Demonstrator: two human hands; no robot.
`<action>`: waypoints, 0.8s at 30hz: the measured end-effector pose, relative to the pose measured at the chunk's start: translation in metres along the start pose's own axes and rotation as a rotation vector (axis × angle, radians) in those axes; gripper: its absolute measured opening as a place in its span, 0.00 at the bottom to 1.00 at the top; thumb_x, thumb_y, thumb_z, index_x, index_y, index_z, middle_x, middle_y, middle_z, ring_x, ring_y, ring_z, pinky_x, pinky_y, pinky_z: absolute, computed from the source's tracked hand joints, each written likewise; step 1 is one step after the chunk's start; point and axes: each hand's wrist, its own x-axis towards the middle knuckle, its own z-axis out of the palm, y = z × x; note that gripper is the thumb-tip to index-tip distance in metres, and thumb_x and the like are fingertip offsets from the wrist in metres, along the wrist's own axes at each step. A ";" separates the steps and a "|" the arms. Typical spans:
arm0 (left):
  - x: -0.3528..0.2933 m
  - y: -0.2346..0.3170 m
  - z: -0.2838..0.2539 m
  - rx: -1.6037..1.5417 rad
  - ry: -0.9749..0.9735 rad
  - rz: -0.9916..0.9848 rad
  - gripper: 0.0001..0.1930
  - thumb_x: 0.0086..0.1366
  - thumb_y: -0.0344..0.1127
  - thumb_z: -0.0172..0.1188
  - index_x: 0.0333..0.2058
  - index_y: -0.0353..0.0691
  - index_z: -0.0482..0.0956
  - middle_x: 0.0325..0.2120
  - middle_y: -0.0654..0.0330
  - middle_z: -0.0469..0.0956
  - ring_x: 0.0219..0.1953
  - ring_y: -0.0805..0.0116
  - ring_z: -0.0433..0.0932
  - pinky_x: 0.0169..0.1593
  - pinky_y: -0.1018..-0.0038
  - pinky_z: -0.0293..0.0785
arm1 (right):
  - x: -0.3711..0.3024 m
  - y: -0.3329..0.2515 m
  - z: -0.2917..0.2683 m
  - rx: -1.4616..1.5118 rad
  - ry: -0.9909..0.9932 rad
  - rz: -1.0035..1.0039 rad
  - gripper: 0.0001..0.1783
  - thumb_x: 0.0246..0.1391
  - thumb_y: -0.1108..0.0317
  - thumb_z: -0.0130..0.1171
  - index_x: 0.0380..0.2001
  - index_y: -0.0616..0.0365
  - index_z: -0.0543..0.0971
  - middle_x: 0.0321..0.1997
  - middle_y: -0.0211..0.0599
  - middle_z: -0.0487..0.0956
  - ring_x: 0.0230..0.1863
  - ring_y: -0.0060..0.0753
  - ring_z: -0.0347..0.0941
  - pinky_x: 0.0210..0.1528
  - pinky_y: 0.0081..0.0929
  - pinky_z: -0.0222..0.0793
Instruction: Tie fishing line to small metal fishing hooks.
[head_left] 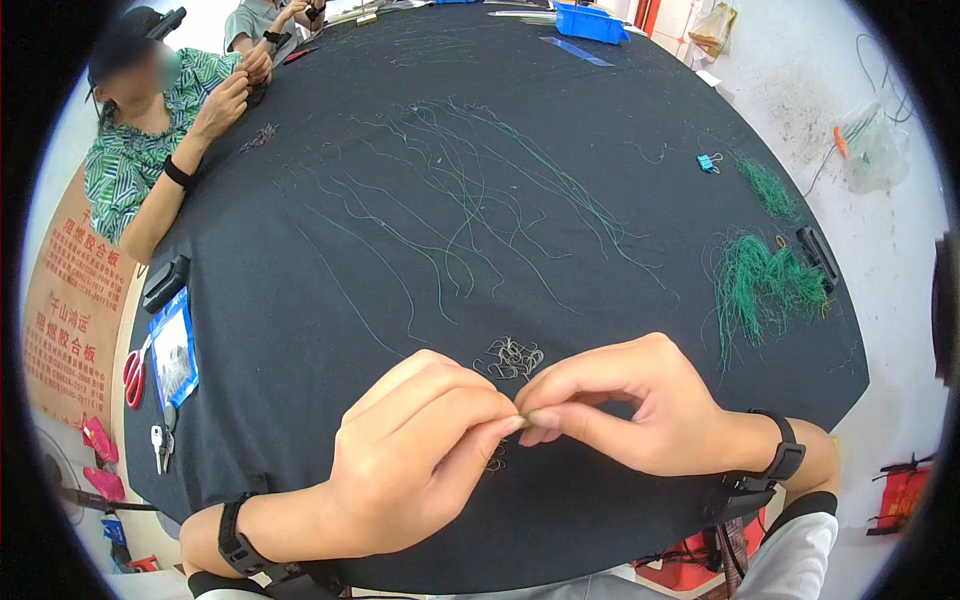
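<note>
In front of me, over the black cloth, my left hand (pixel 405 450) and my right hand (pixel 650 405) meet fingertip to fingertip, each closed in a pinch. Whatever sits between the fingertips is too small to make out. Just beyond the fingertips lies a small pile of fish hooks (pixel 515 357), partly covered by my hands. A few more hooks (pixel 497 462) show below the fingers. Loose green threads (pixel 470 200) are spread across the cloth past the pile.
Bundles of green thread (pixel 760 285) lie to the right, with a blue binder clip (pixel 709 163) near them. On the left are red-handled scissors (pixel 134 378), a blue-edged packet (pixel 175 350) and keys (pixel 160 446). A blue bin (pixel 590 22) stands at the far edge. Two people work at far left.
</note>
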 end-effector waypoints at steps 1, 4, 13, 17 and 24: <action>0.000 -0.001 -0.001 0.002 0.004 -0.002 0.06 0.50 0.22 0.65 0.27 0.34 0.78 0.24 0.56 0.78 0.27 0.62 0.76 0.33 0.72 0.72 | 0.000 0.000 0.001 0.113 0.010 0.051 0.06 0.55 0.77 0.56 0.35 0.67 0.78 0.33 0.39 0.81 0.35 0.24 0.79 0.38 0.22 0.75; -0.001 -0.002 -0.002 -0.062 -0.019 -0.078 0.05 0.53 0.21 0.63 0.29 0.33 0.77 0.26 0.55 0.77 0.28 0.66 0.76 0.33 0.75 0.72 | 0.000 0.002 0.001 0.369 0.036 0.169 0.07 0.58 0.75 0.54 0.36 0.68 0.78 0.35 0.40 0.80 0.36 0.27 0.79 0.39 0.23 0.77; -0.004 -0.001 -0.001 -0.548 -0.022 -0.438 0.03 0.63 0.24 0.56 0.34 0.29 0.74 0.31 0.55 0.73 0.31 0.72 0.76 0.36 0.77 0.76 | 0.002 0.000 -0.010 0.349 0.025 0.357 0.10 0.61 0.69 0.52 0.36 0.66 0.78 0.34 0.41 0.80 0.33 0.26 0.79 0.33 0.21 0.77; -0.001 0.000 0.001 -0.768 0.040 -0.579 0.04 0.64 0.26 0.55 0.34 0.29 0.74 0.31 0.57 0.73 0.31 0.72 0.75 0.36 0.76 0.77 | 0.000 0.000 -0.011 0.071 0.086 0.398 0.09 0.58 0.69 0.54 0.36 0.63 0.78 0.34 0.41 0.80 0.30 0.23 0.77 0.28 0.18 0.73; -0.003 0.000 0.001 -0.836 0.019 -0.679 0.06 0.65 0.28 0.55 0.35 0.30 0.74 0.29 0.59 0.74 0.32 0.73 0.75 0.36 0.75 0.77 | 0.006 -0.007 -0.010 -0.730 0.426 -0.319 0.15 0.50 0.68 0.60 0.42 0.60 0.78 0.39 0.38 0.77 0.42 0.35 0.70 0.41 0.29 0.67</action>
